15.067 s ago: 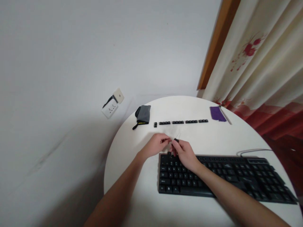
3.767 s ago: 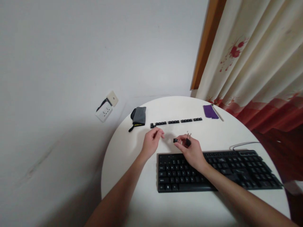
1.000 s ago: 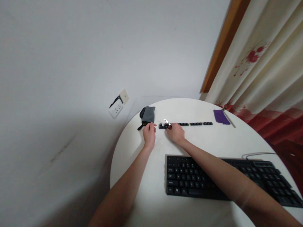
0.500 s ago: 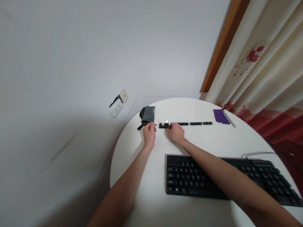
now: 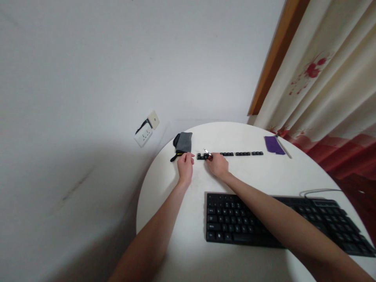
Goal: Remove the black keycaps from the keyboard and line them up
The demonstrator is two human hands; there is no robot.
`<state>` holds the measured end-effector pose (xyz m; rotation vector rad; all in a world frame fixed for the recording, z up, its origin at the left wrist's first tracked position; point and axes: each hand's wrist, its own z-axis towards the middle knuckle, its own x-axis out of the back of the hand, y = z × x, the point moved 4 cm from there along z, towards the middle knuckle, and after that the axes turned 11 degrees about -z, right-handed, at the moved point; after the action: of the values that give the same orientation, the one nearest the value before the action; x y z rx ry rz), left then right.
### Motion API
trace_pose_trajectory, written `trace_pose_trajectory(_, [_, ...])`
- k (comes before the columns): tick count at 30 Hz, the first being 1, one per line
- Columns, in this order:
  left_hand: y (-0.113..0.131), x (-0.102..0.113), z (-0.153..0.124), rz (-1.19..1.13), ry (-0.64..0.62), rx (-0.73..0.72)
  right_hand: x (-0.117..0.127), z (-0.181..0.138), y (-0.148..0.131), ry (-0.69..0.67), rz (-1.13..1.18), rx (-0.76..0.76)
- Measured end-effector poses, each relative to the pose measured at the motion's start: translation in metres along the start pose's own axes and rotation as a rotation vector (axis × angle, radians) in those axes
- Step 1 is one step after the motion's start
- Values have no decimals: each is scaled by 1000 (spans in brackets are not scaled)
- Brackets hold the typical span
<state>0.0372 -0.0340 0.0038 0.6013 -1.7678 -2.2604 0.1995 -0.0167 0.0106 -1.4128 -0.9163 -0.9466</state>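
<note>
A row of black keycaps (image 5: pixel 235 154) lies across the far part of a round white table (image 5: pixel 258 176). My right hand (image 5: pixel 216 165) rests at the left end of that row, fingers closed round a small metal keycap puller (image 5: pixel 207 152) whose wire tip sticks up. My left hand (image 5: pixel 185 166) lies on the table just left of the row, fingers loosely curled, nothing visible in it. A black keyboard (image 5: pixel 282 223) sits near the front edge under my right forearm.
A grey and black pouch (image 5: pixel 182 143) lies at the table's far left edge. A purple cloth (image 5: pixel 273 145) and a thin stick (image 5: pixel 283 148) lie at the far right. A wall socket (image 5: pixel 145 131) is on the white wall; curtains hang at right.
Since 3.8 s ago both hands have reached from the keyboard out to the left end of the keycap row. Over the last second they have stayed almost still.
</note>
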Motion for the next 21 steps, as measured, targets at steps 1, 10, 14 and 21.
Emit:
trace_pose_trajectory(1, [0, 0, 0, 2, 0, 2, 0, 0, 0, 1, 7, -1])
trace_pose_trajectory(10, [4, 0, -1, 8, -8, -2, 14, -5, 2, 48, 201, 75])
trace_pose_trajectory(14, [10, -1, -4, 20, -31, -19, 40, -21, 14, 115, 341, 151])
trace_pose_trajectory(21, [29, -18, -21, 84, -238, -31, 78, -86, 47, 87, 799, 361])
